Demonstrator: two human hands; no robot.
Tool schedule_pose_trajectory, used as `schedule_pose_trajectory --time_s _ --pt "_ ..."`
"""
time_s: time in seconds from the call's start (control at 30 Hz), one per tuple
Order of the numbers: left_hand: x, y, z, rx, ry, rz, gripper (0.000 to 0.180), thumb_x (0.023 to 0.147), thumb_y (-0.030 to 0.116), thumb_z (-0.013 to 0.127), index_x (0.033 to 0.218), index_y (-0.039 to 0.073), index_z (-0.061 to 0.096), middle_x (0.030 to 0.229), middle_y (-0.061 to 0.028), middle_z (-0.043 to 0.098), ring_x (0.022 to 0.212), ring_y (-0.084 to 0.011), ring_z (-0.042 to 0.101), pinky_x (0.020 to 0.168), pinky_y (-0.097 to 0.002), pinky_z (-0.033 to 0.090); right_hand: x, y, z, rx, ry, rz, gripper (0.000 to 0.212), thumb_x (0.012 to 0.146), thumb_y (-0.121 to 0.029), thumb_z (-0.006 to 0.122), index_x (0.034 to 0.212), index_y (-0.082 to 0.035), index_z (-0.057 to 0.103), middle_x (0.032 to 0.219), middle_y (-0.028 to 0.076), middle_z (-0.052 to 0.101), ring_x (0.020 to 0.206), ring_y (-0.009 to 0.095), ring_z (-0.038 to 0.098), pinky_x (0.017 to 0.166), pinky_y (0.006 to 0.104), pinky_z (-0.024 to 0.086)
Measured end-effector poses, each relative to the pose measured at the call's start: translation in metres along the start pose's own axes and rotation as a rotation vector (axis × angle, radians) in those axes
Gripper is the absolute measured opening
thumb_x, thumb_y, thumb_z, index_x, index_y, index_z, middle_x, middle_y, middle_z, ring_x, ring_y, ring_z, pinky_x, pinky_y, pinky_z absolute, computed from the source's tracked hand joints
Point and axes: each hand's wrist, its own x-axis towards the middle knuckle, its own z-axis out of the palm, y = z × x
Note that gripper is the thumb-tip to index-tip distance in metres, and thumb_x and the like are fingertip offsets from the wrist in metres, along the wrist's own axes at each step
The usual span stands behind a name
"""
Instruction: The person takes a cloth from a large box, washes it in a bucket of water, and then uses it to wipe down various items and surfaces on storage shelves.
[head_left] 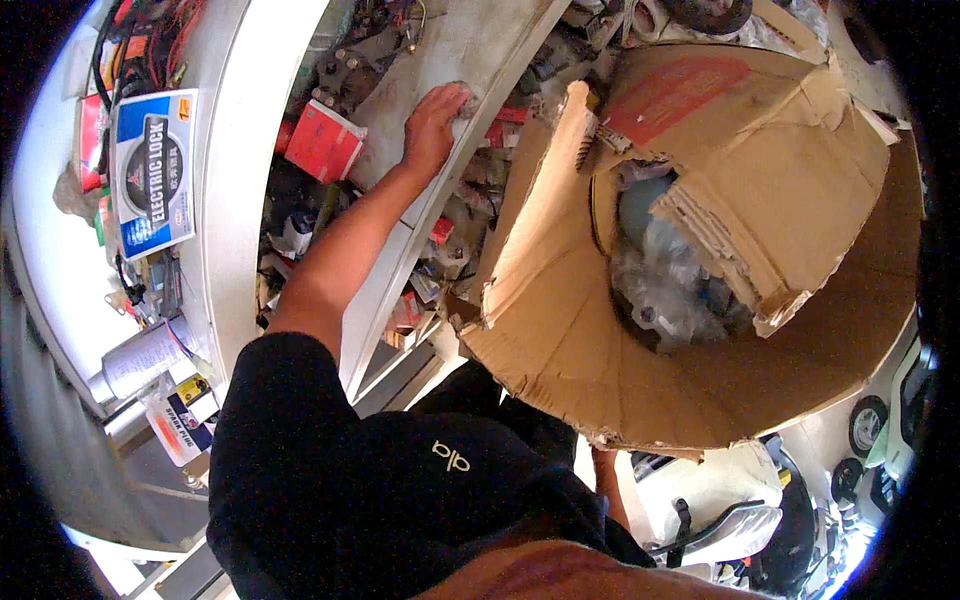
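My left hand (435, 125) lies on a grey ledge (372, 285) with its fingers stretched over the surface, and nothing shows in it. A red carton (325, 140) sits just to the left of that hand. To the right stands a large torn cardboard box (620, 390), its flaps bent inward. Inside it are crumpled clear plastic bags (665, 270) and a rounded grey-green thing (640, 205). Of my right arm only a piece of forearm (608, 485) shows below the box's near rim; the right hand is hidden behind the box.
Dusty parts and small boxes (440, 235) crowd the shelves around the ledge. A blue-and-white box (155, 175) and a white-and-orange packet (178, 425) are at the left. Motor scooters (720, 510) stand at the lower right. A black wheel (708, 12) lies at the far edge.
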Motion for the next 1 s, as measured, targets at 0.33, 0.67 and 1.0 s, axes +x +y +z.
schedule_pose_trajectory --time_s 0.33,0.67,1.0 --pt "0.179 -0.097 0.086 -0.27 -0.08 -0.273 0.026 0.083 0.01 0.046 0.101 0.005 0.065 0.099 -0.0111 0.061 0.093 -0.0277 0.056 0.086 -0.037 0.043 0.009 0.012 -0.004 0.027 -0.014 0.005 0.013 0.083 -0.008 0.054 0.095 -0.005 0.056 0.08 0.008 0.062 0.068 0.021 0.059 0.06 0.0329 0.045" --pt "-0.013 0.017 -0.003 -0.015 -0.032 0.004 0.034 0.076 -0.007 0.053 0.105 0.007 0.065 0.111 -0.014 0.062 0.108 -0.0325 0.055 0.095 -0.0367 0.042 0.009 0.021 -0.001 0.077 0.015 0.042 0.013 0.084 -0.008 0.054 0.096 -0.005 0.055 0.08 0.008 0.062 0.067 0.02 0.059 0.058 0.0313 0.045" --pt "0.16 -0.03 0.095 0.056 0.274 0.216 0.025 0.084 0.015 0.047 0.098 0.002 0.063 0.083 -0.0103 0.063 0.082 -0.0271 0.058 0.081 -0.0351 0.042 0.019 0.03 0.0 0.098 0.028 0.037 0.013 0.085 -0.008 0.054 0.098 -0.005 0.054 0.081 0.007 0.061 0.065 0.019 0.059 0.056 0.0297 0.046"
